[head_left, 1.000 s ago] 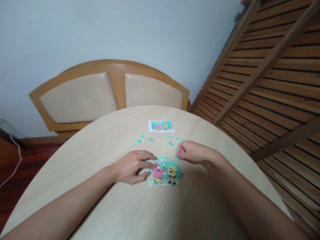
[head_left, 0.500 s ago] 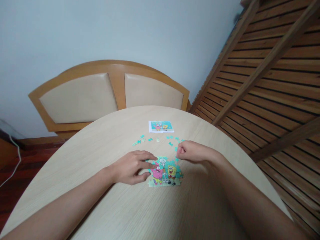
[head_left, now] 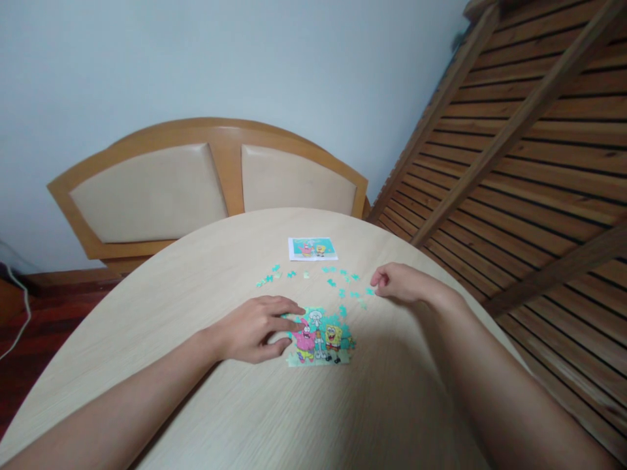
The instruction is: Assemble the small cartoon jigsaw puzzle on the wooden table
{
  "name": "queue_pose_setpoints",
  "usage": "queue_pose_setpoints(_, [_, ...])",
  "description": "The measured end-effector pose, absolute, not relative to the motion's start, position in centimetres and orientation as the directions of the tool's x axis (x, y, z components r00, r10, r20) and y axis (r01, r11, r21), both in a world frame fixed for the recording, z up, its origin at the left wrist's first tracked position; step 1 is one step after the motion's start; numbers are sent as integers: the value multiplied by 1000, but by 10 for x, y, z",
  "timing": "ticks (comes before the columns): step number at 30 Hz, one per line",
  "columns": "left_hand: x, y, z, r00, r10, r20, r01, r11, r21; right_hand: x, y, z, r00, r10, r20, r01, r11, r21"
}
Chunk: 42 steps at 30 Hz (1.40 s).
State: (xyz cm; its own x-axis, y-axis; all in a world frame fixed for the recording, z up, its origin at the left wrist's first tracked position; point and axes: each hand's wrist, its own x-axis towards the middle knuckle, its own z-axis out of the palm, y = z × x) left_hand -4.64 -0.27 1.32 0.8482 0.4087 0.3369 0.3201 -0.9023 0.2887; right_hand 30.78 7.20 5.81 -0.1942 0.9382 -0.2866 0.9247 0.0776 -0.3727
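Note:
A partly joined jigsaw puzzle (head_left: 321, 336) with pink, pale and yellow cartoon figures lies flat in front of me. My left hand (head_left: 259, 328) rests with spread fingers over its left side, its fingertips covering part of that edge. Beyond the puzzle's upper right, my right hand (head_left: 398, 282) is closed, its fingers curled together. Right at those fingertips is a teal puzzle piece (head_left: 369, 291); whether they grip it or anything else is hidden. Several loose teal pieces (head_left: 341, 293) lie between that hand and the puzzle.
A printed picture card (head_left: 313, 249) with similar figures lies farther back on the round wooden table (head_left: 196, 405). More loose pieces (head_left: 268, 279) are scattered at the left. Behind the table stands a padded wooden headboard (head_left: 228, 170), with a slatted wooden panel (head_left: 519, 150) at the right.
My right hand has moved right and away from the puzzle, uncovering several loose pieces. My left hand has stayed on the puzzle's left side. The view has shifted slightly.

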Motion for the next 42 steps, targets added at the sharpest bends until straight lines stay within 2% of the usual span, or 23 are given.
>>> queue_pose_setpoints(8, [-47,-3,13,847,420,326,332,-897,292,306,74,52,-210,923,-322,914,69,-399])
queue_pose_setpoints(16, [-47,-3,13,845,415,337,323,-899,297,301,72,52,-278,893,-353,910,128,-394])
queue_pose_setpoints(22, [-47,-3,13,844,417,338,325,-898,296,302,73,49,-299,906,-300,899,162,-407])
queue_pose_setpoints(34, [-47,-3,13,851,421,313,336,-896,290,298,67,56,-380,874,-304,888,253,-383])
queue_pose_setpoints(42, [-47,-3,12,853,418,312,335,-898,286,294,66,54,-388,867,-314,885,255,-389])
